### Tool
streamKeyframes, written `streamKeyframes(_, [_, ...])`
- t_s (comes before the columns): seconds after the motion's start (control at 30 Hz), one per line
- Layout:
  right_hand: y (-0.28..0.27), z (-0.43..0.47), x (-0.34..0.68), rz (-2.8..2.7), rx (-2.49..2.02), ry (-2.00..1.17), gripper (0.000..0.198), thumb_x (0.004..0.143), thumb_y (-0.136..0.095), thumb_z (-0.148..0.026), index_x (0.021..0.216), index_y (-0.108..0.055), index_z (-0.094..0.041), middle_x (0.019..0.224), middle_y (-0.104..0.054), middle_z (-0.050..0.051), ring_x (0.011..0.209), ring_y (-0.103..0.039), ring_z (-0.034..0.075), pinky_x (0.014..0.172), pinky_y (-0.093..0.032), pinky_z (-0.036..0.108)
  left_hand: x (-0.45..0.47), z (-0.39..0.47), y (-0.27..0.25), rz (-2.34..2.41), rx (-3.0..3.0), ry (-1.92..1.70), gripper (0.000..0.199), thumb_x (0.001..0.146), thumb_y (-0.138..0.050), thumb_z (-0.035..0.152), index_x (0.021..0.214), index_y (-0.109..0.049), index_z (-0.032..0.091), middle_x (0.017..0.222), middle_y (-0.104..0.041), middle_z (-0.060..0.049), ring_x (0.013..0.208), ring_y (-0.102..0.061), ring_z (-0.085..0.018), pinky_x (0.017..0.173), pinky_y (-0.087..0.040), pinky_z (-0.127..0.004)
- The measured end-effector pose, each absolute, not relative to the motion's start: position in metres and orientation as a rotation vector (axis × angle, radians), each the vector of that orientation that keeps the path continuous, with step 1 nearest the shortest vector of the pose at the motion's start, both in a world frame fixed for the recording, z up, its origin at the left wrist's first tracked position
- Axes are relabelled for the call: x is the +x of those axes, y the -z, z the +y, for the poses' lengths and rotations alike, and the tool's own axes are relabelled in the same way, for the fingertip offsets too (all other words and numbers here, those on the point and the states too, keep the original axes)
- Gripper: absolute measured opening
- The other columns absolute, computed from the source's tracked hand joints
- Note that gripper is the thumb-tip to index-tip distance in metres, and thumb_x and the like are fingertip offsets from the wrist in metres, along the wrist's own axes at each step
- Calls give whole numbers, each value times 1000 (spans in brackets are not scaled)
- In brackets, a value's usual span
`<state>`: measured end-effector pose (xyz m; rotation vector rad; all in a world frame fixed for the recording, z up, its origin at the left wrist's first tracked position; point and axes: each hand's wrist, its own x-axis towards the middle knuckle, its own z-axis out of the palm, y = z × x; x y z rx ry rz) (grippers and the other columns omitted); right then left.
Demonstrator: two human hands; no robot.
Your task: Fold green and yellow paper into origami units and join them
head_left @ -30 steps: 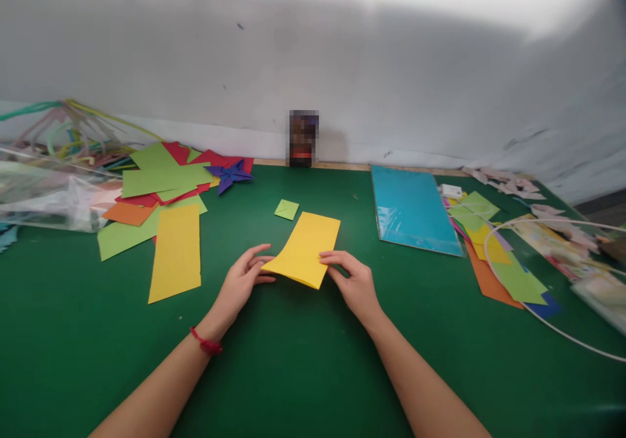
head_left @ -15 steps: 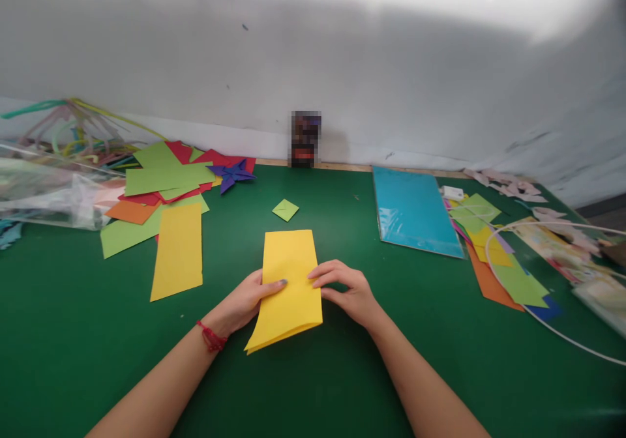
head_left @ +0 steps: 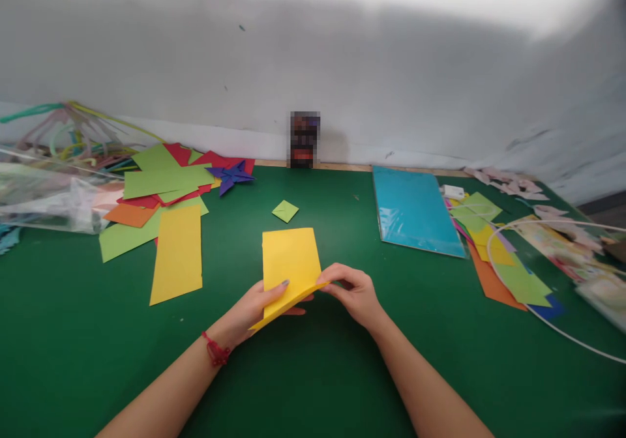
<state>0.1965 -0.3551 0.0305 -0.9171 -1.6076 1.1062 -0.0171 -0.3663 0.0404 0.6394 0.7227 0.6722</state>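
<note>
A folded sheet of yellow paper is held over the green table, its near edge bent upward. My left hand grips its left side, thumb on top and fingers underneath. At the right near corner, my right hand pinches the paper between thumb and fingers. Just beyond the sheet lies a small folded light-green paper square. Another yellow paper strip rests flat to the left of my left hand.
Coloured papers and a purple folded star lie at the back left, beside a clear plastic bag. A blue packet sits right of centre. More papers and a white cable are at far right.
My right hand has slid from the paper's right edge to its near corner. The near part of the yellow paper has been raised, and my left fingers now show below it.
</note>
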Motion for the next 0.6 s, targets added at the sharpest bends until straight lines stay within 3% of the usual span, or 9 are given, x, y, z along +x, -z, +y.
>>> streamKeyframes(0.13, [-33, -355, 199, -1601, -840, -1158, 7, 77, -66, -20, 82, -69, -24, 82, -70, 4, 79, -65, 18, 72, -54, 34, -18, -365, -40, 786, 588, -688, 40, 85, -54, 34, 118, -55, 12, 126, -55, -16, 110, -55, -31, 87, -50, -45])
streamKeyframes(0.23, [-34, -356, 200, -1605, -810, -1149, 10, 77, -65, -18, 85, -69, -24, 84, -70, 4, 82, -65, 18, 75, -53, 36, -18, -366, -39, 814, 615, -644, 40, 82, -58, 33, 116, -57, 11, 119, -59, -17, 98, -63, -28, 77, -54, -39])
streamKeyframes(0.47, [-36, -358, 200, -1588, -792, -1160, 11, 75, -68, -16, 82, -68, -24, 87, -69, 4, 85, -64, 18, 77, -52, 35, -19, -368, -38, 841, 674, -566, 40, 78, -63, 36, 111, -60, 14, 106, -66, -15, 74, -68, -21, 62, -54, -30])
streamKeyframes(0.6, [-34, -357, 199, -1517, -840, -1172, 4, 76, -67, -19, 78, -66, -22, 85, -69, 4, 83, -64, 18, 76, -52, 34, -19, -368, -39, 834, 727, -520, 41, 80, -60, 38, 113, -59, 13, 105, -67, -17, 71, -68, -20, 58, -52, -26])
